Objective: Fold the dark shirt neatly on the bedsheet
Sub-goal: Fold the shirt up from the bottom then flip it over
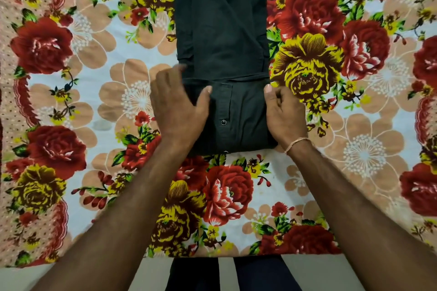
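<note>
The dark shirt [222, 30] lies as a long narrow strip down the middle of the flowered bedsheet [331, 125], running out of the top of the view. Its near end is turned over on itself, with a button placket and small buttons facing up. My left hand [176, 104] grips the left edge of that turned-over part, thumb on top of the cloth. My right hand [282, 116] holds the right edge, fingers curled at the fabric's side and thumb against the fold line. Both hands partly hide the shirt's edges.
The bedsheet, printed with red and yellow flowers, spreads wide on both sides of the shirt. Its near edge [224, 255] lies just in front of my legs, with pale floor below it. A thread band circles my right wrist [296, 145].
</note>
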